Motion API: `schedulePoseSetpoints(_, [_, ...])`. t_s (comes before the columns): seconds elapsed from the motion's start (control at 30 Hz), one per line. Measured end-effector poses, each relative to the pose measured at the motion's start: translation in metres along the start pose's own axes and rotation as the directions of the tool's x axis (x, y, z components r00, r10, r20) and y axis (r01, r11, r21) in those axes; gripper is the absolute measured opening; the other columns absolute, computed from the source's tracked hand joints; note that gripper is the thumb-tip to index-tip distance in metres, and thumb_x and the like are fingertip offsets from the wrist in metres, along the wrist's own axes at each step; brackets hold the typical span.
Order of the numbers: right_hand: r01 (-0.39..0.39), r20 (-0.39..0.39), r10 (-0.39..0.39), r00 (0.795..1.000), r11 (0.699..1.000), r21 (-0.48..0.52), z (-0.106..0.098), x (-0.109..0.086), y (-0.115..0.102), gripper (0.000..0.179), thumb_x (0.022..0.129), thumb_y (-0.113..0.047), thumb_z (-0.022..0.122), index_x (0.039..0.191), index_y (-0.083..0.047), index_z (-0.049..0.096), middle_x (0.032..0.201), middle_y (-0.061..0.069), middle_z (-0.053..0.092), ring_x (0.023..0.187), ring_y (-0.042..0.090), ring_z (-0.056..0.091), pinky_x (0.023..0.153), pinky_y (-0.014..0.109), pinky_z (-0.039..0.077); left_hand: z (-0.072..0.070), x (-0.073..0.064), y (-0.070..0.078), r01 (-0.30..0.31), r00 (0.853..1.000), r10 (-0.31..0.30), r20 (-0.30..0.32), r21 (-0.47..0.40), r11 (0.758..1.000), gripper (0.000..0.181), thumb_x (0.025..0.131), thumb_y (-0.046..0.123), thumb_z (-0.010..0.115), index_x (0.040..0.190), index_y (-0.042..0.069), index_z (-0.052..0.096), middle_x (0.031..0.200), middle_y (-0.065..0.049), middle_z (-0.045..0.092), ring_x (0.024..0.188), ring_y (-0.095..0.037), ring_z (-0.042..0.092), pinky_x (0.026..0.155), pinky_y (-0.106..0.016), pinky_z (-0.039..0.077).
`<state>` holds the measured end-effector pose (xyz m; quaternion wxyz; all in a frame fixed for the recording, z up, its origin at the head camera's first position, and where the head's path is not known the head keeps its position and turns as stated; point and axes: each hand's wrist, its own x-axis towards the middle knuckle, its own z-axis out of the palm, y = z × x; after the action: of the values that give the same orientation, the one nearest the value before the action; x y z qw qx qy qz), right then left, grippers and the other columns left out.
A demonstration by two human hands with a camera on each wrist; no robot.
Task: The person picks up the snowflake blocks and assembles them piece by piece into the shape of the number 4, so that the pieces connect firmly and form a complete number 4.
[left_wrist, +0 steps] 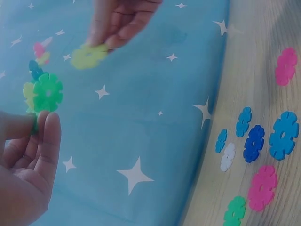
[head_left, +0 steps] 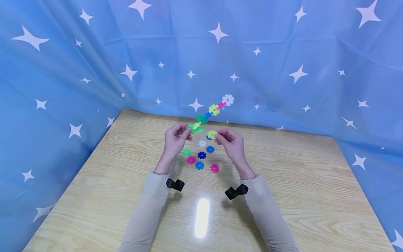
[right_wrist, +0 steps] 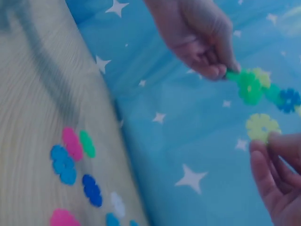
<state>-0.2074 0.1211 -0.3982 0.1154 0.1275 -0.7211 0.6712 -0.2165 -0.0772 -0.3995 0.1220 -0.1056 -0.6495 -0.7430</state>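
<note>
Chain [head_left: 202, 119] of flower-shaped discs slants up and right from the middle of the frame, its green end [head_left: 197, 130] pinched by the person's left hand [head_left: 175, 139]. Near it, I see the right hand [head_left: 232, 141] pinching a yellow disc [head_left: 211, 134]; loose discs [head_left: 202, 155] lie lower, on the wooden surface [head_left: 299, 175].

A gap parts left hand [head_left: 175, 140] and right hand [head_left: 233, 142]; the chain [head_left: 214, 110] apparently bars its far side, discs [head_left: 203, 156] the table [head_left: 292, 171] below.

Smooth plastic discs [head_left: 203, 156], glossy wood-grain table [head_left: 299, 182].
</note>
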Motion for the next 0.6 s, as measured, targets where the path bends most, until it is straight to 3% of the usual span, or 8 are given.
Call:
schedulePoseSetpoints(0.2, [0.09,-0.024,-0.09,0.996,0.995,-0.031,0.008,-0.004,-0.028,0.011,0.086,0.01,0.06,0.093,0.019,0.06,0.082,0.035,0.061,0.065,0.007,0.062,0.063,0.02,0.055,0.002,-0.001,-0.001,-0.004,1.0,0.004,0.016,-0.011,1.0,0.009,0.088,-0.011,0.056,0.094,-0.017,0.057,0.073,-0.016,0.06,0.058,-0.006,0.058,0.06,-0.021,0.056])
schedulePoseSetpoints(0.37, [0.096,-0.047,-0.098,0.994,0.995,-0.028,0.011,-0.004,-0.031,0.011,0.086,0.011,0.059,0.093,0.019,0.06,0.082,0.035,0.061,0.064,0.008,0.063,0.062,0.02,0.056,0.003,-0.002,0.0,-0.009,0.999,0.009,0.041,0.002,1.0,0.009,0.088,-0.011,0.055,0.095,-0.017,0.057,0.07,-0.002,0.059,0.059,-0.006,0.058,0.06,-0.021,0.056])
schedulePoseSetpoints(0.47, [0.092,-0.058,-0.093,0.994,0.996,-0.007,0.012,-0.004,-0.031,0.011,0.086,0.01,0.06,0.093,0.018,0.06,0.081,0.034,0.061,0.064,0.009,0.063,0.062,0.022,0.056,0.003,-0.002,0.0,-0.014,0.998,0.013,0.055,0.011,1.0,0.01,0.089,-0.01,0.055,0.095,-0.017,0.058,0.07,-0.003,0.059,0.059,-0.006,0.058,0.061,-0.022,0.056])
schedulePoseSetpoints(0.6, [0.089,-0.068,-0.086,0.994,0.995,0.04,0.015,-0.004,-0.03,0.012,0.085,0.011,0.06,0.093,0.019,0.059,0.082,0.034,0.061,0.063,0.008,0.063,0.062,0.021,0.056,0.003,-0.002,0.001,-0.011,0.998,0.01,0.057,0.013,1.0,0.01,0.089,-0.009,0.055,0.096,-0.016,0.058,0.072,-0.012,0.059,0.059,-0.007,0.059,0.061,-0.023,0.056])
